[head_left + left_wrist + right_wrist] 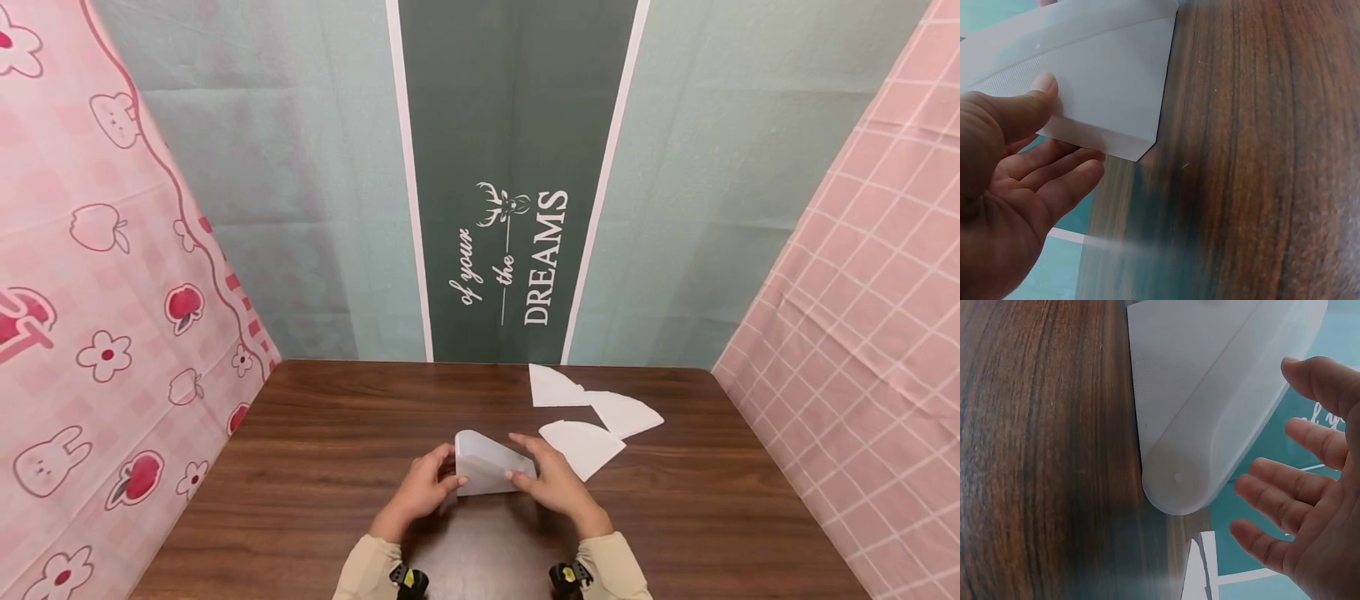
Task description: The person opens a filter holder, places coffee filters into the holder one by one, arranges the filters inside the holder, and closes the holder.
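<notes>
On the near middle of the desk [330,442]: a flat case [487,462] of cloudy white plastic, held up between two hands; whether its bottom edge touches the wood I can't tell.
Case shape: a straight bottom edge, a top edge sloping down toward the right, one corner smoothly rounded, with a small round dot in the plastic near it.
Case texture: smooth and milky, with a finely ribbed white patch showing on its face, bounded by a slanting line.
Left hand [422,485]: gripping the case at its lower left, thumb pressed on the front face, the other fingers behind.
Right hand [558,483]: at the case's other end, fingers spread and gently bent, clear of the plastic; whether the thumb touches it I can't tell.
White papers: three thin, matt wedges, each with a curved edge and straight sides; a far one [555,387], a right one [628,414] and a near one [588,450] just beside the right hand.
Desk surface: dark brown wood grain, streaked, with a soft sheen.
Sleeves [367,567]: cream cloth, a black strap device [411,581] at each wrist.
Back curtain [517,125]: creased green fabric with white lettering and stripes.
</notes>
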Tool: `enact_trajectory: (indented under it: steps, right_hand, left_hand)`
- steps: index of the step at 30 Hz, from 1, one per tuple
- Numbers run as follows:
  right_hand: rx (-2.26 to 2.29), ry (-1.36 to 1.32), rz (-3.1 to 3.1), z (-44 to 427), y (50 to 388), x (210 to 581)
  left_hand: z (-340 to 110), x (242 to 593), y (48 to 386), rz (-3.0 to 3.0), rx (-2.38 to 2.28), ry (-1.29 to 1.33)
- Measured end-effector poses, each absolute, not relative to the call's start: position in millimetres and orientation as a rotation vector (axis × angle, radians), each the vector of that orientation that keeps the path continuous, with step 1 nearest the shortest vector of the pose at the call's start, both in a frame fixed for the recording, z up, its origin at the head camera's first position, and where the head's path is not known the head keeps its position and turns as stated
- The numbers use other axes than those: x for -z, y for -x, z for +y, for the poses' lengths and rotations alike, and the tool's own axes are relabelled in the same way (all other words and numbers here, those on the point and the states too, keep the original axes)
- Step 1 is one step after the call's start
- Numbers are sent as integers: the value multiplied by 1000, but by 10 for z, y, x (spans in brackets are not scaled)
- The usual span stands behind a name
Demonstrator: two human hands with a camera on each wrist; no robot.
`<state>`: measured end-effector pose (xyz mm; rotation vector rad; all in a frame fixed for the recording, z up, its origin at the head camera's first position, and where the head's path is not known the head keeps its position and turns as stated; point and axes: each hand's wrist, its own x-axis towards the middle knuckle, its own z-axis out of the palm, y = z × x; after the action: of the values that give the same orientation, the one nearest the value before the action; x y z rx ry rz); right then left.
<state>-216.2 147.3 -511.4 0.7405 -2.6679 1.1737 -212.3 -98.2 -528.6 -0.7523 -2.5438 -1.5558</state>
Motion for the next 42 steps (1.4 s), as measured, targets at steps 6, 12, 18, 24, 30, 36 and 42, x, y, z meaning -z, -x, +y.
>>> enact_trajectory:
  steps: [6, 12, 18, 24, 30, 36, 42]
  right_hand:
    - [-1159, -754, -2682, 1452, 2165, 5118]
    - [-1135, -800, -2689, 1411, 2181, 5089]
    - [-1072, -869, -2664, 1334, 2241, 5086]
    - [-1106, -870, -2636, 1228, 2294, 5112]
    - [-1192, -802, -2621, 1134, 2333, 5168]
    - [-1273, -794, -2618, 1060, 2350, 5202]
    - [-1274, -799, -2618, 1050, 2342, 5205]
  left_hand:
    - [-966, 5302, 2125, -2589, 1562, 729]
    - [-955, 5294, 2129, -2603, 1542, 691]
    - [-949, 5290, 2153, -2601, 1510, 697]
    - [-956, 5313, 2188, -2585, 1491, 702]
    - [-1016, 5304, 2199, -2618, 1495, 655]
    - [-1095, 5259, 2198, -2631, 1542, 641]
    - [-1103, 5147, 2137, -2541, 1694, 658]
